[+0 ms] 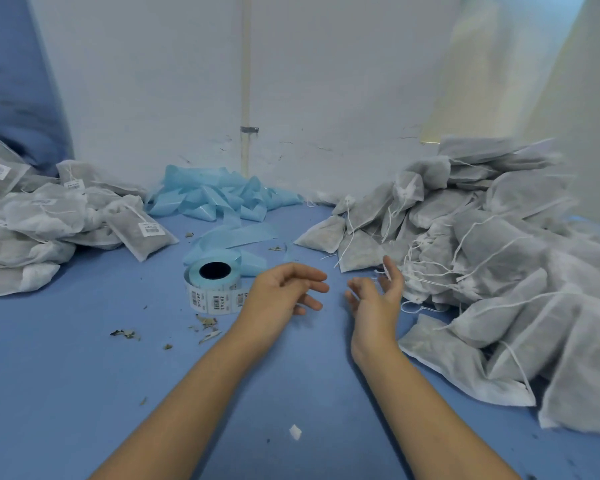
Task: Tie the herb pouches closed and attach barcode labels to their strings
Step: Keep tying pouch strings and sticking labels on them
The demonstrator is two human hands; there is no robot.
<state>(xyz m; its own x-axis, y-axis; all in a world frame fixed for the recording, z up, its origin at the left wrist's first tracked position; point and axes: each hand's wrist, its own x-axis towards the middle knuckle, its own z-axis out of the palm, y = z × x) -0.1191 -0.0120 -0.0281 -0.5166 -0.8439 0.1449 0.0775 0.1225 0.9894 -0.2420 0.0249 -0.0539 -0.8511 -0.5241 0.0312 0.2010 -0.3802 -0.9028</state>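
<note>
Blue tabletop: left hand and right hand mid-table, both released, grasping nothing; label roll beside left, unlabelled pouches along right edge.

Label roll mid-tabletop, backing strip heaped behind it at the back edge. Labelled pouches piled at left edge; unlabelled pouches piled at right edge. Scraps before the roll.

Packing workshop, pouch heaps, barcode-label roll
</note>
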